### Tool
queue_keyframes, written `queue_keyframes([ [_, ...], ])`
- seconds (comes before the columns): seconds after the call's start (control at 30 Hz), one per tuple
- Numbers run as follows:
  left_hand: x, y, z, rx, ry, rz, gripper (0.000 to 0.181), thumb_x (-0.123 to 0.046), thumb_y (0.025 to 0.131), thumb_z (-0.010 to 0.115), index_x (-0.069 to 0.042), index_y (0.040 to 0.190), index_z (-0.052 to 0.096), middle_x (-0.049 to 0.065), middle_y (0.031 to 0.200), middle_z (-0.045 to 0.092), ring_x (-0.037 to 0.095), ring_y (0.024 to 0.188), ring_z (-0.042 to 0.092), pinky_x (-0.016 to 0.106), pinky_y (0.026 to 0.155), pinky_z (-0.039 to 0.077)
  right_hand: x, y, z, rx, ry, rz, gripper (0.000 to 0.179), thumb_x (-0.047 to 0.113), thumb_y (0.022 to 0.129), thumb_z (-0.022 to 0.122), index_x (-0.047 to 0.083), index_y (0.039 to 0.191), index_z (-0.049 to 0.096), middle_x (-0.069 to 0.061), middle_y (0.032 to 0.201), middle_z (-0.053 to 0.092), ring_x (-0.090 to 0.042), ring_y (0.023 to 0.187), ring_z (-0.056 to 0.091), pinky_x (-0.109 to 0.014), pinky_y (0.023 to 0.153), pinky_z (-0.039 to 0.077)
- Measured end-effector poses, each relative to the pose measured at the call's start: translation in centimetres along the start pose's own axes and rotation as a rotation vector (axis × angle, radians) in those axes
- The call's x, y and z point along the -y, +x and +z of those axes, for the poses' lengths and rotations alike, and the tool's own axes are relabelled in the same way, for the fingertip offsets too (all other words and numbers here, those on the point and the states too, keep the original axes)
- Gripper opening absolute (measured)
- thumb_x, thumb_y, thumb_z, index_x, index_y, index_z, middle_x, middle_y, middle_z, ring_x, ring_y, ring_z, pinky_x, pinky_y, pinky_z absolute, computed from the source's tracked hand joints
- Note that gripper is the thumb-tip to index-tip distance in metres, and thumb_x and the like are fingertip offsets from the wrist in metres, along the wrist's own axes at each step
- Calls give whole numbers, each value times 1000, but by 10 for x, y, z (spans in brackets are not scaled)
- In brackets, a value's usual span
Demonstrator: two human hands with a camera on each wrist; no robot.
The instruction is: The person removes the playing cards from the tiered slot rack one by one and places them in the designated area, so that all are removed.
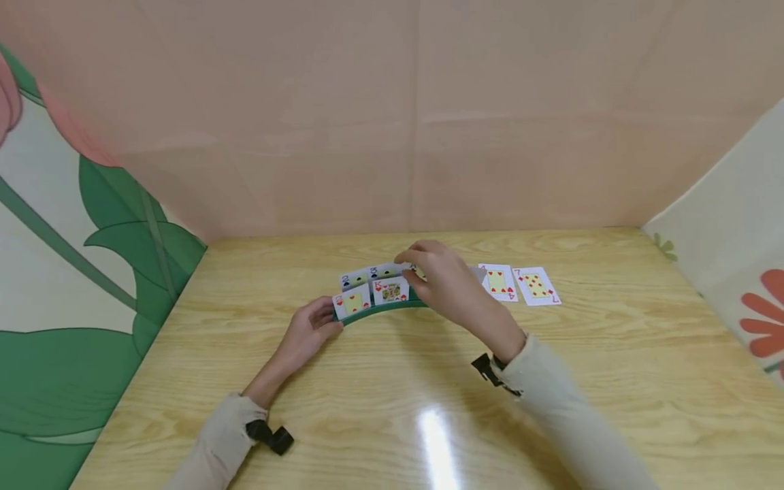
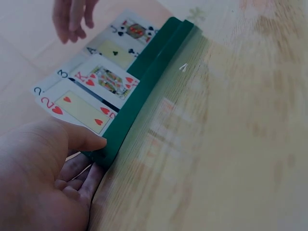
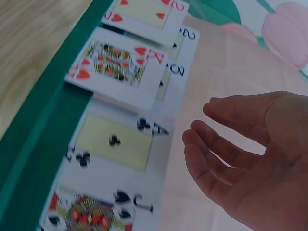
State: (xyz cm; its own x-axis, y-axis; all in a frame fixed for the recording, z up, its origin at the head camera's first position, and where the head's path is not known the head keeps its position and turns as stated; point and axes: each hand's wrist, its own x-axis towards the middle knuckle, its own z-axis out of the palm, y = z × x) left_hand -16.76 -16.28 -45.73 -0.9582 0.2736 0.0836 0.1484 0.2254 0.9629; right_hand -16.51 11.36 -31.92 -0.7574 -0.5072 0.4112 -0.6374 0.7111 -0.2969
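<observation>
Left hand (image 1: pixel 311 331): clamped on the card holder's 8 o'clock end, thumb against its front.
Right hand (image 1: pixel 436 282): fingers loosely bent, tips apart from the thumb, near the upper edges of the back cards.
Card holder (image 2: pixel 134 103): green, curved, resting on the bench (image 1: pixel 367 395) at 2 o'clock from the left hand.
Front cards: two of hearts (image 1: pixel 352 303), then king of hearts (image 1: pixel 390 291) between its 2 and 3 o'clock.
Back cards: black two (image 1: pixel 354 280), black three (image 1: pixel 382 270), ace of clubs (image 3: pixel 114 139), jack of spades (image 3: pixel 91 214).
Flat cards: four of hearts (image 1: pixel 499 282) and seven of diamonds (image 1: pixel 537 286), at the holder's 3 o'clock.
</observation>
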Motion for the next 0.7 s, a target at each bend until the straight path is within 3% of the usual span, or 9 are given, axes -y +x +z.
queue_keyframes([
  [0.33, 0, 3, 0, 7, 7, 8, 39, 1, 92, 66, -2, 130, 58, 16, 130, 61, 29, 121, 58, 39, 104, 48, -3, 4, 27, 85, 61, -22, 24, -1, 92, 66, 5, 114, 73, -10, 112, 70, -25, 103, 64, -35, 81, 57],
  [0.57, -1, 3, -1, -10, 9, 2, 38, 3, 92, 66, -1, 129, 59, 17, 129, 61, 29, 120, 58, 39, 102, 49, -4, 5, 40, 59, 11, -35, 29, -3, 88, 70, 4, 115, 71, -10, 114, 72, -28, 103, 63, -42, 90, 54],
  [0.7, 0, 4, 0, 4, 3, 4, 38, 2, 92, 66, -1, 130, 59, 17, 129, 61, 29, 120, 57, 38, 102, 49, -5, 3, 45, 127, 33, 4, 23, -3, 91, 67, 6, 111, 74, -9, 108, 73, -23, 94, 66, -37, 81, 57],
])
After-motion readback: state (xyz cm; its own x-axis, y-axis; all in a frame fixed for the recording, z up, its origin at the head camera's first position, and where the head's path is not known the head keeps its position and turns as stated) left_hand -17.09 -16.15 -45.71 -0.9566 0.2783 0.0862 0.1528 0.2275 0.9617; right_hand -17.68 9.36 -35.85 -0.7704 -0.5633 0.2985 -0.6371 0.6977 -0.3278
